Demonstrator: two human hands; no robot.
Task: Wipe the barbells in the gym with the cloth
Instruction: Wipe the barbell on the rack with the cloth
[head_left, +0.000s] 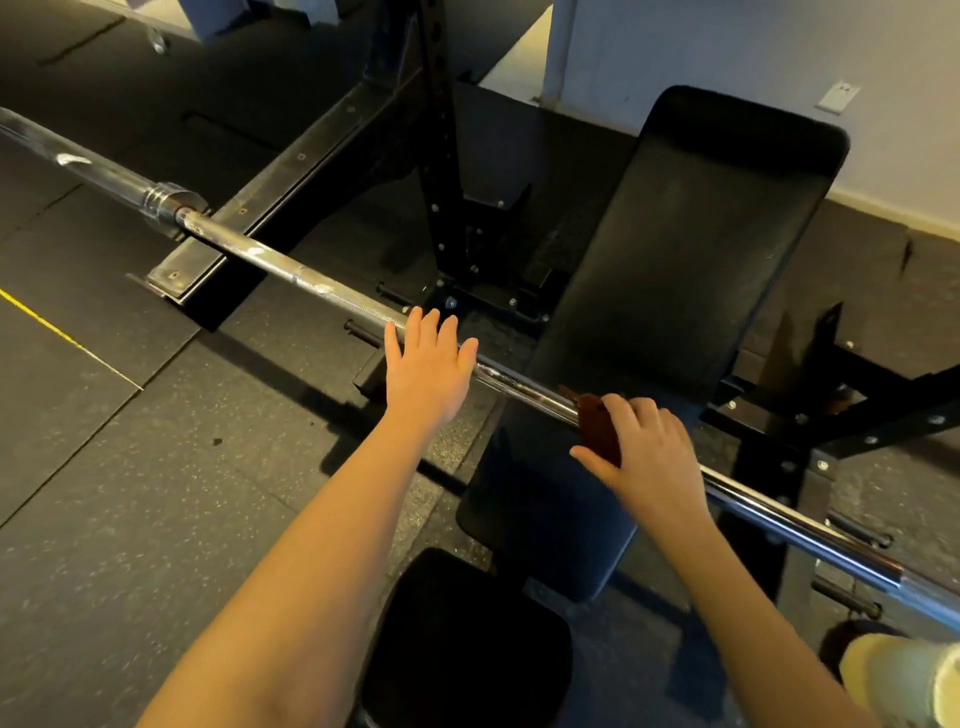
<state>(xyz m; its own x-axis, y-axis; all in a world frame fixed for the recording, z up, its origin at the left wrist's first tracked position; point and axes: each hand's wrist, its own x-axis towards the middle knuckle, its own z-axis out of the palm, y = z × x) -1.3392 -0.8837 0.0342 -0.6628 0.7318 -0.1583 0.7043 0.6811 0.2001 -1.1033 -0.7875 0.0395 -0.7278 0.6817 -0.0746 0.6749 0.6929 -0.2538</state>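
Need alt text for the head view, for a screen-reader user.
A person's right hand grips a brown cloth against a chrome barbell, while the left hand lies open over the bar. A black bench sits beneath it.

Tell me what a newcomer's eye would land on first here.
The shiny barbell comes first, running diagonally from upper left to lower right across the whole view. Next come the two bare arms at its middle: the left hand rests flat on the bar, and the right hand grips a brown cloth against it. Under the bar lies a black bench.
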